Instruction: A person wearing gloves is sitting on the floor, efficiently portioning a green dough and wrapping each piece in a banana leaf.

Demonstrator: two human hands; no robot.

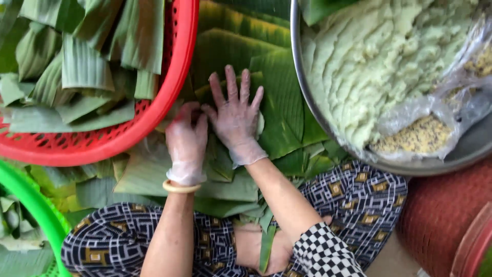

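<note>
Nearest the camera were the person's knees in patterned trousers, w/ a loose leaf strip lying between them. Just beyond, both gloved hands worked on the banana leaves spread on the floor in front of the lap. Left hand, pale bangle at the wrist, had its grip curled, fingers pinching at a leaf edge; whether it truly held anything couldn't be told. Right hand lay flat, grip released, fingers fanned, pressing the top leaf down over something pale, mostly hidden. The leaves looked light, thin, floppy and smooth, prob. slick under gloves, and likely to split along the ribs, so best taken at the edges, folded w/ the grain and held by a flat palm. Farther left sat a red basket of cut leaf pieces; far right, a metal basin of soft pale-green mash, sticky-looking, w/ a plastic bag of yellowish filling.
</note>
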